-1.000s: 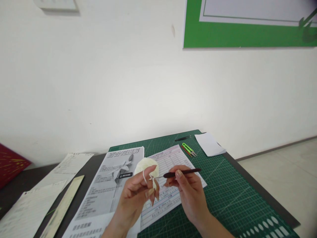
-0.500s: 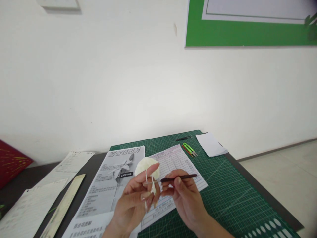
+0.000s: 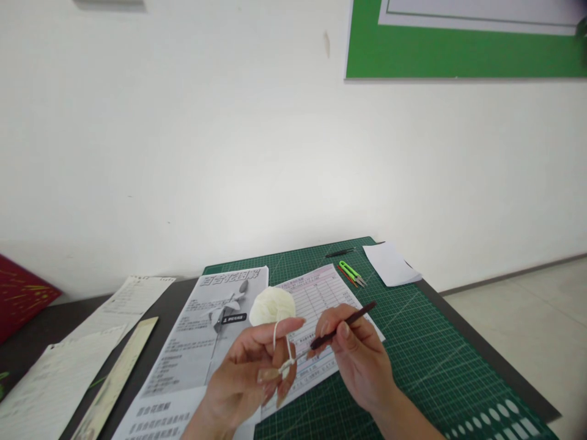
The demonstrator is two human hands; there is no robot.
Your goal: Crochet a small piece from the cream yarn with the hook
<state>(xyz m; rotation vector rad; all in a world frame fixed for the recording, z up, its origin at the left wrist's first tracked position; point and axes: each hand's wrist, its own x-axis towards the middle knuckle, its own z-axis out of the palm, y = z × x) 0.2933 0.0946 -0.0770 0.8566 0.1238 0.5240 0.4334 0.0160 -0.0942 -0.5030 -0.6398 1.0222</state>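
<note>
My right hand (image 3: 360, 354) grips the dark brown handle of a crochet hook (image 3: 342, 325), tilted with its metal shaft down to the left. The shaft reaches a small piece of cream crochet work (image 3: 286, 368), pinched between the thumb and fingers of my left hand (image 3: 250, 370). A strand of cream yarn (image 3: 275, 336) loops over my raised left index finger and runs down to the work. Just beyond that finger lies a ball of cream yarn (image 3: 272, 305), partly on the printed sheets. The hook's tip is too small to make out.
Under my hands are a printed pattern sheet (image 3: 183, 348), a lined form (image 3: 316, 293) and a green cutting mat (image 3: 422, 360). Green thread snips (image 3: 351, 272), a black pen-like tool (image 3: 340, 252) and white paper (image 3: 389, 264) lie farther back. At left are a ruler (image 3: 117, 379) and handwritten sheets (image 3: 59, 373).
The hook has swung from nearly level to a slant, its handle end higher. My right hand has shifted slightly right and the left hand slightly down. The yarn ball shows more fully.
</note>
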